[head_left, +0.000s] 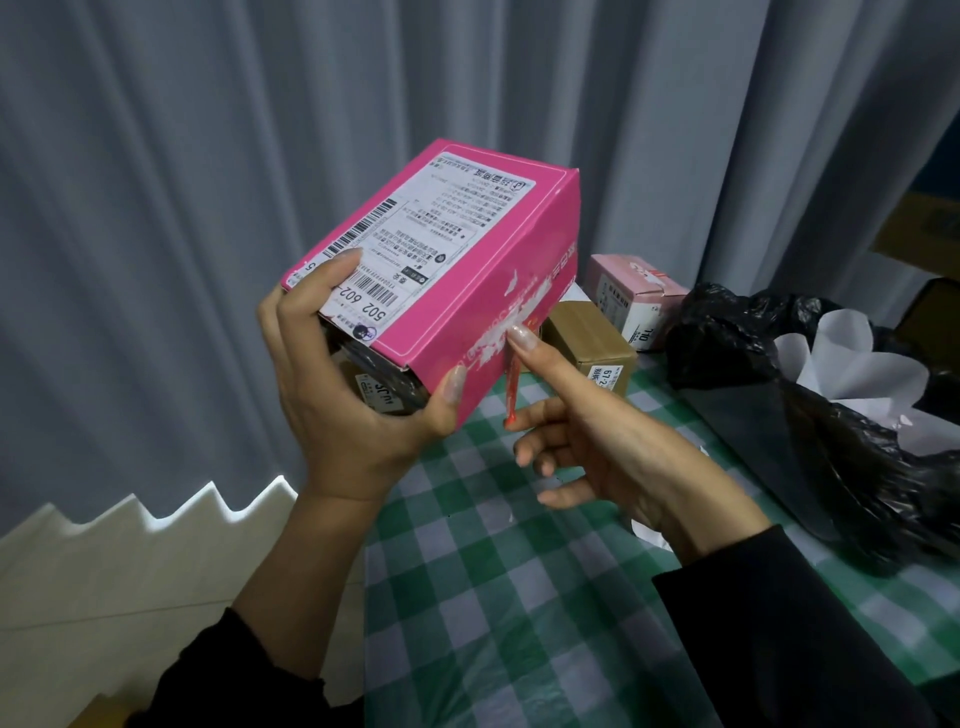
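Note:
My left hand (332, 415) grips a pink cardboard box (467, 291) from its near end and holds it tilted in the air above the table's left edge. A white shipping label with barcodes covers the box's top. The straight index finger of my right hand (597, 452) touches the torn tape seam on the box's long side. A thin red tape strip (511, 384) hangs from that seam, and its lower end meets another fingertip of my right hand. The other fingers are loosely spread and hold nothing.
A green and white checked tablecloth (519, 597) covers the table. A brown parcel (592, 338) and a pale pink parcel (634, 291) stand behind the box. A black bin bag (810, 415) with white paper (857, 364) lies at the right. Grey curtains (208, 208) hang behind.

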